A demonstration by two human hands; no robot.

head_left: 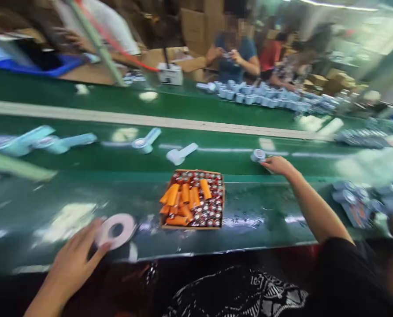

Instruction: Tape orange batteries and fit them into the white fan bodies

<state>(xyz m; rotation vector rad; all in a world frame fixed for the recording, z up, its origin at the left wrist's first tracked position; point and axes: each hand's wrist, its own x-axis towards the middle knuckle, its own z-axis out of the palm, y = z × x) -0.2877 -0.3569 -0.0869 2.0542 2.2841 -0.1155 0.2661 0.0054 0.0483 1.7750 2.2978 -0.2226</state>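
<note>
1. Green conveyor belt [67, 167] ran across the view in two lanes, split by a long pale strip, with the person leaning over its near edge.
2. The left hand [71, 268] was at the lower left, its fingers spread against the edge of a pale ring [116, 230] with a dark central hole. The ring lay tilted at the near side of the belt. Blur hid whether the hand was pinching it or only touching it.
3. The right hand [277, 166] stretched forward from a black sleeve [338, 268], open, with its fingers close together. Its fingertips were just beside a small pale blue cup [258, 155] standing on the belt, not closed around it.
4. Between the hands sat a shallow cardboard tray [191, 227], holding orange tubes [183, 196] on top of rows of red-and-silver cells [209, 207].
5. Pale blue handled parts [181, 153] lay along the far lane, and a blurred heap of grey-blue parts [355, 204] lay at the right.
6. Across the belt, a co-worker in a blue shirt [234, 57] held something small in both hands behind a crowded row of pale blue cups [259, 94]. Cardboard boxes [193, 26] were stacked behind.
</note>
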